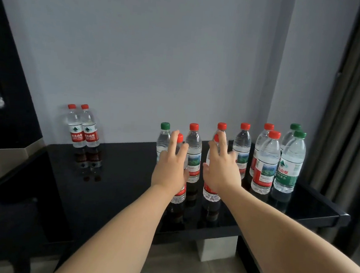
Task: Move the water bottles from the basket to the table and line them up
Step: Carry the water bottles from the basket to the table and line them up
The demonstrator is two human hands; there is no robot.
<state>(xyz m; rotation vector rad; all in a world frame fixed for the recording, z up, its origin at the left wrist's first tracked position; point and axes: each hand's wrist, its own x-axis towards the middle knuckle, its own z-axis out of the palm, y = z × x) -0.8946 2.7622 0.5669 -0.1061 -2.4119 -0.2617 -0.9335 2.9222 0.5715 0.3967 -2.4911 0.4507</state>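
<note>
Water bottles [266,162] stand upright along the worktop's [117,185] back right, with a pair [82,133] at back left. Left grip [170,163] and right grip [220,167], fingers spread, each lie against one bottle.

Glossy black table [129,171], upright water bottles [265,164] clustered right (a pair [82,133] apart, far left).

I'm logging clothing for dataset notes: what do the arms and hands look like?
The left arm and right arm are bare to the frame edge, no sleeves showing. The left hand and right hand wear no gloves; no rings, watch or bracelet visible.
</note>
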